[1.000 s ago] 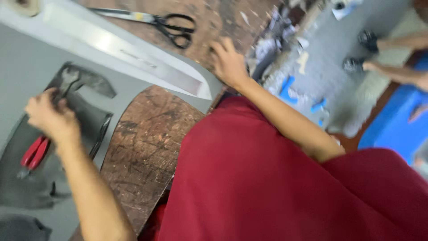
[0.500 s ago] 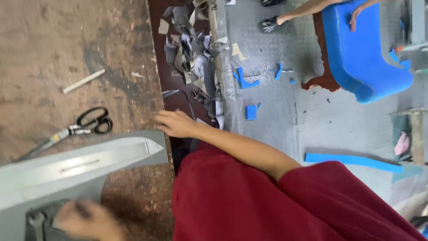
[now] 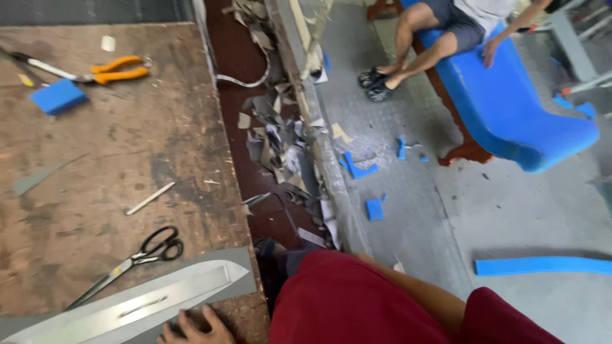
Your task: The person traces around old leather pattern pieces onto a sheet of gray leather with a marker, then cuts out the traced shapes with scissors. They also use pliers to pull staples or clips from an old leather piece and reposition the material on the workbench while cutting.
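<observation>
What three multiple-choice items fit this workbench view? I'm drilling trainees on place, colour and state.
1. The black-handled scissors lie: A on the floor; B on the wooden table; C on the blue seat.
2. The pliers have handles that are: A green; B orange; C white.
3. The scissors' blades are: A spread wide; B snapped; C closed.
Key: B, they rest on the boards beside the grey metal strip; B, both handles show orange; C, the blades meet in one point.

A long pale-grey pointed strip (image 3: 137, 304) lies flat on the wooden table's near edge, under a hand (image 3: 194, 328)
</observation>
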